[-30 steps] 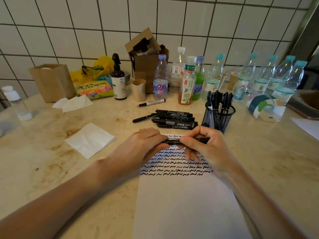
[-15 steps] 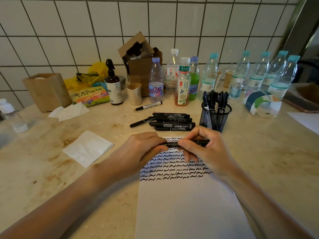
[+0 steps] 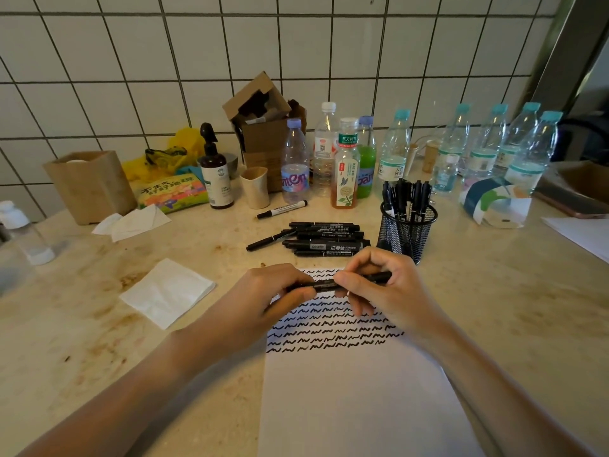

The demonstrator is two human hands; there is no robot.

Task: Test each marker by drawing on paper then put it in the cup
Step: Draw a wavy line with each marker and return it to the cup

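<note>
Black marker [image 3: 324,285] held level over squiggle-covered paper [image 3: 346,390], one end in each hand. Left hand [image 3: 263,293] fingers curled round one end, right hand [image 3: 379,288] pinching other end: likely pulling cap off or pressing it on, cannot tell which. Untested markers piled [image 3: 324,240] beyond paper; mesh cup [image 3: 407,230] just right, within easy drop.

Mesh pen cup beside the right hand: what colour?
Black wire mesh pen cup, seen in the head view.
</note>
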